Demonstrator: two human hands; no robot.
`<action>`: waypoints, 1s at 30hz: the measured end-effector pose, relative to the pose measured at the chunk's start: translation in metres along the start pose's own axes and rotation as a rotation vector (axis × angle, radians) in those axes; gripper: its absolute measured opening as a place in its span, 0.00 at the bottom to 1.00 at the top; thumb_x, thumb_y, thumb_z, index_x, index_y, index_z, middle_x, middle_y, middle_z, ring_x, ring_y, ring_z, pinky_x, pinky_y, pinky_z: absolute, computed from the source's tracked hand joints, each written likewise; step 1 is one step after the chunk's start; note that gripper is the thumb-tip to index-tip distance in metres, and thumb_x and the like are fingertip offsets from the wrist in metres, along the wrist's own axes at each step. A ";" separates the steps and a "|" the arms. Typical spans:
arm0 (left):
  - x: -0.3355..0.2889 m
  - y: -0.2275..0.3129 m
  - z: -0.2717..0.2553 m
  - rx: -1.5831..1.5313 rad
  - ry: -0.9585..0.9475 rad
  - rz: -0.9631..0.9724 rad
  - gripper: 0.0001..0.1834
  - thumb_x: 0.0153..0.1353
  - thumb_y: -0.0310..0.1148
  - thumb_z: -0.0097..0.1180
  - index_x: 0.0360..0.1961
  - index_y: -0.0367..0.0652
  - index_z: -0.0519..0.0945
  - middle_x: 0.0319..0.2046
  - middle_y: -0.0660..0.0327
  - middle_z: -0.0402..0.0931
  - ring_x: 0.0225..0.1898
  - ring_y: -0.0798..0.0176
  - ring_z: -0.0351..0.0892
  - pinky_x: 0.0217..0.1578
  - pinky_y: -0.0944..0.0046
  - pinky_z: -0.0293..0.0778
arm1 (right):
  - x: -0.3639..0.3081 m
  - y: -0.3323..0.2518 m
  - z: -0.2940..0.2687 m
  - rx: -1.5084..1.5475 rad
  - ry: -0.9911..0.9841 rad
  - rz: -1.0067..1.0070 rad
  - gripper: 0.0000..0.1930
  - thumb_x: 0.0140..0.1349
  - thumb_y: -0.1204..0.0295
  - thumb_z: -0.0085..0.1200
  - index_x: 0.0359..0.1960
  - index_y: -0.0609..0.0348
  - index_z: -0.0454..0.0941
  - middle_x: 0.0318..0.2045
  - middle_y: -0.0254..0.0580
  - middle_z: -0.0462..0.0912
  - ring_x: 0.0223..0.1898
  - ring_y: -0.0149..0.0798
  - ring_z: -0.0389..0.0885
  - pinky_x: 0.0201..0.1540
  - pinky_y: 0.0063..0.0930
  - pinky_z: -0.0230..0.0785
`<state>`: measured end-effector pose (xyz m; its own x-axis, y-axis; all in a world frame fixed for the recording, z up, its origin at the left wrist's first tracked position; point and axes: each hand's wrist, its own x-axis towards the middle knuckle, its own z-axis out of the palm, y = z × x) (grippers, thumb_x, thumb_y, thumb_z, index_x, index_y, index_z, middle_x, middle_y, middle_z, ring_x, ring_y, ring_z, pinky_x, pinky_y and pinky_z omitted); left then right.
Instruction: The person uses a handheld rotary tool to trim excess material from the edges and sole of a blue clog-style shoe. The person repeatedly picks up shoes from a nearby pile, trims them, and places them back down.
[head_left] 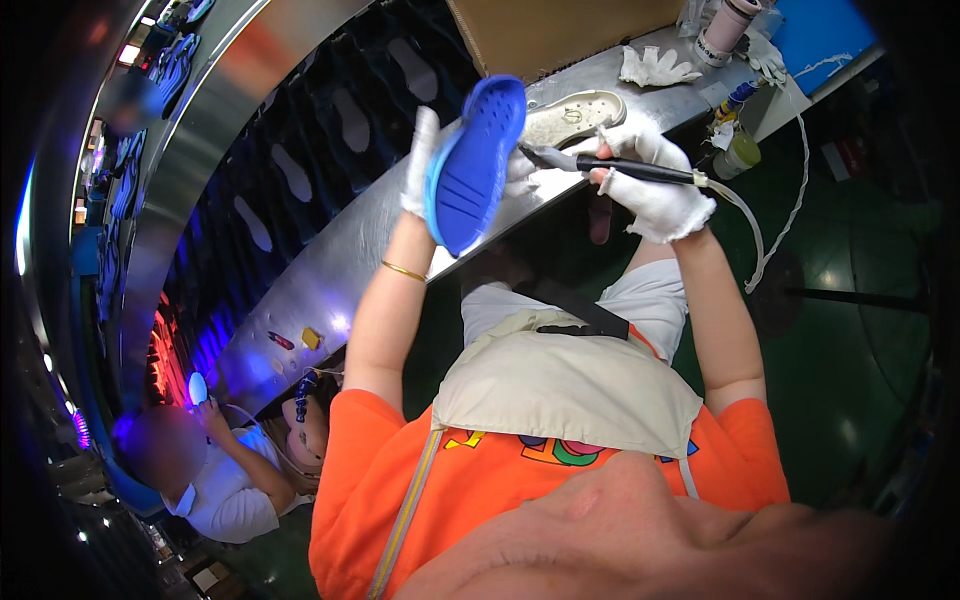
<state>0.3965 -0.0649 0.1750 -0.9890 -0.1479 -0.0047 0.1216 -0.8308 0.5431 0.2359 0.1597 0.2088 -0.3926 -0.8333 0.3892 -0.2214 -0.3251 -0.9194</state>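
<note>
My left hand [420,165], in a white glove, grips a blue shoe sole [475,165] by its sides and holds it up over the metal bench. Small holes dot the sole's far end, and slits run across its near half. My right hand [655,200], gloved with some fingertips bare, is closed round the black handle of a brush [640,170] fed by a pale tube. The brush tip points left, close to the sole's right edge; whether they touch I cannot tell. Behind the brush lies an off-white shoe sole [575,118] on the bench.
A dark conveyor [330,130] carries several grey insoles beyond the bench [370,220]. A cardboard box [560,35], a spare white glove [657,67] and a pink container [730,30] stand or lie at the back. At lower left a co-worker [235,480] holds a pale-blue piece.
</note>
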 end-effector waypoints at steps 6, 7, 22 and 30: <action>-0.005 -0.070 0.030 -0.221 0.050 0.104 0.31 0.64 0.50 0.44 0.59 0.36 0.63 0.52 0.44 0.68 0.53 0.45 0.71 0.54 0.48 0.70 | 0.000 0.017 0.011 0.094 0.230 0.139 0.08 0.51 0.78 0.57 0.33 0.65 0.73 0.30 0.40 0.80 0.33 0.28 0.79 0.40 0.21 0.72; -0.002 -0.077 0.030 -0.167 0.066 0.139 0.32 0.63 0.51 0.45 0.59 0.36 0.62 0.52 0.44 0.68 0.53 0.45 0.70 0.55 0.48 0.69 | 0.003 0.020 0.013 0.102 0.253 0.009 0.08 0.52 0.78 0.57 0.33 0.65 0.73 0.30 0.41 0.80 0.33 0.28 0.79 0.39 0.21 0.72; 0.017 -0.094 0.018 0.027 0.226 0.318 0.43 0.54 0.70 0.40 0.59 0.45 0.64 0.51 0.55 0.71 0.48 0.56 0.73 0.52 0.56 0.71 | -0.013 0.020 0.053 -0.077 0.143 -0.190 0.09 0.46 0.82 0.57 0.31 0.61 0.76 0.26 0.37 0.77 0.32 0.31 0.78 0.39 0.23 0.71; 0.015 -0.079 0.021 -0.007 0.284 0.377 0.44 0.54 0.72 0.35 0.57 0.44 0.66 0.49 0.55 0.73 0.46 0.56 0.75 0.49 0.55 0.73 | -0.013 0.017 0.052 -0.226 0.111 -0.243 0.08 0.46 0.79 0.58 0.30 0.60 0.77 0.28 0.39 0.79 0.32 0.35 0.78 0.40 0.26 0.70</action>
<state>0.3704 0.0102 0.1497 -0.8135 -0.5803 -0.0382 0.4698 -0.6944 0.5451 0.2833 0.1416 0.1850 -0.3964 -0.6857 0.6105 -0.5075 -0.3905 -0.7681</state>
